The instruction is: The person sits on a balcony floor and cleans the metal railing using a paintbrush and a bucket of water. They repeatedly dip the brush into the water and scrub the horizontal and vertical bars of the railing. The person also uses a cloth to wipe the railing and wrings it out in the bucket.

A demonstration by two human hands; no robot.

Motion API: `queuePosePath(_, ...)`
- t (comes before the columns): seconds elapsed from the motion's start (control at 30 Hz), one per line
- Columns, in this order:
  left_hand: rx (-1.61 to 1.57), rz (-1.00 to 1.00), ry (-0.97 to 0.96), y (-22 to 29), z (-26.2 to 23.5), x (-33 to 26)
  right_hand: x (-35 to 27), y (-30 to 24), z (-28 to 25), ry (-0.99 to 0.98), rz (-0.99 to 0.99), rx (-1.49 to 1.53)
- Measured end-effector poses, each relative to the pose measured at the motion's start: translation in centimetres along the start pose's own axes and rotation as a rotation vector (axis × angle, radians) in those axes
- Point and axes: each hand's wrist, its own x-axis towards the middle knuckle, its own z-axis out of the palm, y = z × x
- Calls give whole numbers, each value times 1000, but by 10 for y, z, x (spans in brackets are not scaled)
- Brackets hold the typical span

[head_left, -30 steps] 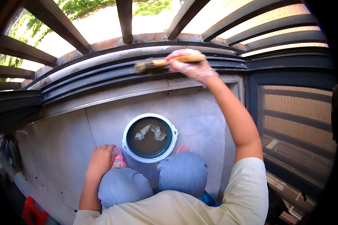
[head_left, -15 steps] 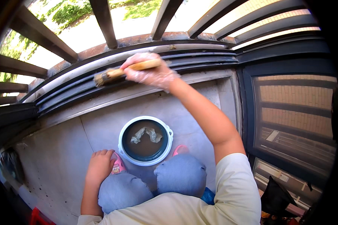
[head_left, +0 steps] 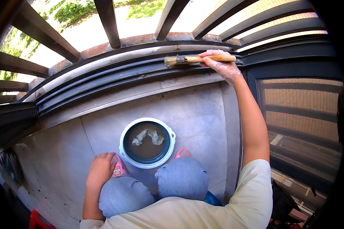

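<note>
My right hand (head_left: 222,65), in a clear plastic glove, is closed round the wooden handle of a paintbrush (head_left: 193,59). The brush lies nearly level, its worn bristles pointing left over the dark window track (head_left: 141,68), near the track's right end. Whether the bristles touch the track I cannot tell for sure. My bare left hand (head_left: 102,168) rests beside my left knee with its fingers loosely stretched, holding nothing. Between my feet and the ledge stands a round white-and-teal basin (head_left: 127,160) of murky water, with a pale wet cloth (head_left: 155,138) in it.
Dark metal bars (head_left: 107,24) rise beyond the track, with greenery outside. On the right is a dark-framed glass panel (head_left: 300,110). A pale stone ledge (head_left: 103,102) runs below the track. A red object (head_left: 38,220) sits at the lower left, and black bags lie at the lower right.
My right hand has swept the paintbrush rightward along the window track, and my right arm has stretched out with it. My left hand and the basin have stayed in place.
</note>
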Motion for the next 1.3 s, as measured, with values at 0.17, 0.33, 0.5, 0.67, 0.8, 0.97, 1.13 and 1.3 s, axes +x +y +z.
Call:
queuePosePath(0.17, -7, -29, -33, -3, 2, -3, 1, -41, 35, -34, -115, -149)
queuePosePath(0.33, 16, 10, -21, 6, -3, 4, 29, -43, 114, -163, -438, -407)
queuePosePath(0.5, -23, -5, -8, -2, 1, -2, 24, -29, 89, -147, -477, -563)
queuePosePath(0.67, -38, -44, -34, -6, 2, -3, 2, -16, 2, 19, -80, -369)
queuePosePath(0.8, 3, 14, 6, -3, 1, 0, -2, -37, 20, 3, -96, -170)
queuePosePath(0.97, 89, 10, 16, 2, -4, -1, 6, -26, 30, 26, -25, -224)
queuePosePath(1.13, 53, -76, -39, -7, 5, -12, -4, -51, 68, -15, -75, 8)
queuePosePath(1.3, 62, 5, -16, 6, -5, 1, 19, -56, 160, -225, -318, -209)
